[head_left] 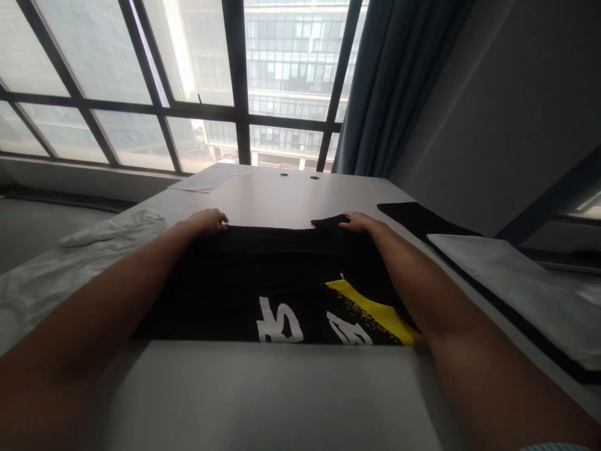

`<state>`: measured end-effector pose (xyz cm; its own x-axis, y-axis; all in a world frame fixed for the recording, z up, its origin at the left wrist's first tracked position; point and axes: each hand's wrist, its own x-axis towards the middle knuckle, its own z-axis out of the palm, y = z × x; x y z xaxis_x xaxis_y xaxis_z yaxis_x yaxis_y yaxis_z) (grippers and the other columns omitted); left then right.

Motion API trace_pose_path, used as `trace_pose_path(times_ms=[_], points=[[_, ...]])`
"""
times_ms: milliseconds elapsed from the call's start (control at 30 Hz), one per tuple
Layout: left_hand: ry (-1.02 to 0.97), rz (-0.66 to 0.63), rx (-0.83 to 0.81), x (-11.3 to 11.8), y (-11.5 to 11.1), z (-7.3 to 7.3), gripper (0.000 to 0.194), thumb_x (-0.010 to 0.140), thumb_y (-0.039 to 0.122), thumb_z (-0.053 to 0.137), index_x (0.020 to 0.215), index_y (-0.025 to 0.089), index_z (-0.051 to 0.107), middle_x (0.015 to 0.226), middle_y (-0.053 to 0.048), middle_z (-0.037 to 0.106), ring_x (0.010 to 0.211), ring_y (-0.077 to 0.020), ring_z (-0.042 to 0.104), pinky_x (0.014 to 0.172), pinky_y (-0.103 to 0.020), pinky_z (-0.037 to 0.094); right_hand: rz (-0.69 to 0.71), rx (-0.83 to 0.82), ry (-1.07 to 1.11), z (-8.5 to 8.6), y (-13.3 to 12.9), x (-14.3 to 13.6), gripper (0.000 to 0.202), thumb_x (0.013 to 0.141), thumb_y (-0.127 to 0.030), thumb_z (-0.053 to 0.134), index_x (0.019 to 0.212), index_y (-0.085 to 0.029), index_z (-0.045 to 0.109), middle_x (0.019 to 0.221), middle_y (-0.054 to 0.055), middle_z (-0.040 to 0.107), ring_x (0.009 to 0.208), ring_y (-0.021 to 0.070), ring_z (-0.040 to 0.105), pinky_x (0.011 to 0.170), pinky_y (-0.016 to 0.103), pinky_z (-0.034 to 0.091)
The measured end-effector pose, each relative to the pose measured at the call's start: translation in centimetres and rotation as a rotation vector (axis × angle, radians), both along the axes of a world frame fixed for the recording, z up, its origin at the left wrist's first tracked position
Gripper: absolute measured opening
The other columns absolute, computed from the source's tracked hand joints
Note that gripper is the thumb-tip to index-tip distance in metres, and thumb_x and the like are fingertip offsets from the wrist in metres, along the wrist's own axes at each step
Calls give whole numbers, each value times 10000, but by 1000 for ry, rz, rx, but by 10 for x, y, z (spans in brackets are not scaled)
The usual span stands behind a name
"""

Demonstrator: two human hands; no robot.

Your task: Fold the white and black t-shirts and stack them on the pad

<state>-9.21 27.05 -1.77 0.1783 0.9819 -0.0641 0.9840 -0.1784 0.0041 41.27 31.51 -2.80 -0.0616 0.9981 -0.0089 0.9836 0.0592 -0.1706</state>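
Observation:
A black cloth (pixel 263 269) with white lettering and a yellow speckled stripe lies across the white table (pixel 291 388), its near edge straight. At its far left corner, my left hand (pixel 209 221) has its fingers closed on the cloth's edge. My right hand (pixel 357 222) pinches the far right part, where a small flap of the cloth sticks out to the left of the fingers. The cloth's left and right sides are partly hidden behind my forearms.
Crumpled white fabric (pixel 113 241) lies at the left. White sheets (pixel 213 178) rest at the table's far left. On the right are a folded black cloth (pixel 417 216) and a white translucent packet (pixel 511 282) over black material. Windows and a blue curtain (pixel 399 81) stand behind.

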Motion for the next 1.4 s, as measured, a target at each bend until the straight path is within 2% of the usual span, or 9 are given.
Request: trace_pose_path(times_ms=[167, 267, 433, 533, 700, 800, 1000, 1200, 1400], points=[[14, 78, -13, 12, -7, 2, 446, 850, 364, 584, 1257, 235, 710, 1202, -72, 759, 1079, -258, 696, 872, -286, 526, -95, 42, 160, -5, 11, 3, 800, 768, -334, 828, 1479, -117, 534, 1342, 196, 670, 1181, 306, 669, 1007, 379, 522], [45, 80, 60, 20, -21, 6, 375, 858, 322, 569, 1187, 230, 724, 1274, -93, 721, 1145, -280, 668, 906, -312, 519, -126, 36, 225, 7, -1, 7, 605, 710, -225, 839, 1286, -111, 692, 1167, 151, 742, 1040, 272, 706, 910, 336, 547], [-23, 81, 353, 19, -56, 31, 335, 892, 291, 513, 1159, 207, 697, 1218, -108, 727, 1078, -294, 684, 898, -356, 519, -28, 428, 322, 40, -65, 29, 191, 796, -219, 708, 975, -161, 741, 961, 85, 721, 871, 230, 668, 864, 369, 544], [-68, -17, 483, 4, -84, 42, 349, 919, 299, 464, 1154, 164, 683, 1135, -127, 744, 1030, -304, 690, 909, -392, 504, 109, 621, 375, 50, -126, 49, 307, 790, -280, 712, 1084, -197, 689, 981, 67, 688, 877, 234, 651, 877, 403, 546], [-9, -169, 422, -22, -127, 27, 377, 893, 410, 495, 1148, 207, 684, 1027, -84, 762, 1009, -300, 691, 962, -418, 468, 225, 260, 368, 41, -222, 71, 888, 720, -439, 795, 1506, -219, 443, 1065, 64, 674, 799, 215, 657, 793, 388, 569], [31, -195, 303, -27, -146, 10, 392, 820, 423, 576, 1149, 252, 703, 1055, -61, 762, 1071, -305, 677, 993, -425, 449, 200, 37, 203, 29, -250, 64, 913, 711, -571, 800, 1489, -195, 506, 1110, 107, 694, 866, 246, 681, 808, 377, 567], [6, -205, 335, -31, -165, -2, 291, 830, 349, 531, 971, 246, 764, 1103, -102, 744, 1088, -318, 669, 965, -430, 467, 119, 179, 165, 5, -249, 38, 556, 928, -536, 611, 1335, -158, 648, 1260, 175, 688, 1098, 287, 679, 955, 382, 538], [-73, -281, 328, -47, -166, -1, 306, 845, 364, 515, 955, 214, 758, 1040, -116, 751, 1014, -306, 677, 936, -423, 484, 103, 229, 147, -13, -238, 34, 451, 902, -306, 676, 1315, -126, 655, 1175, 159, 721, 1056, 263, 688, 964, 371, 526], [-81, -236, 273, -52, -166, -7, 333, 861, 405, 500, 955, 242, 775, 1037, -83, 775, 967, -285, 694, 948, -406, 496, 56, 272, 224, -12, -235, 37, 500, 847, -244, 694, 1340, -163, 662, 1064, 106, 755, 926, 235, 712, 905, 366, 544]])
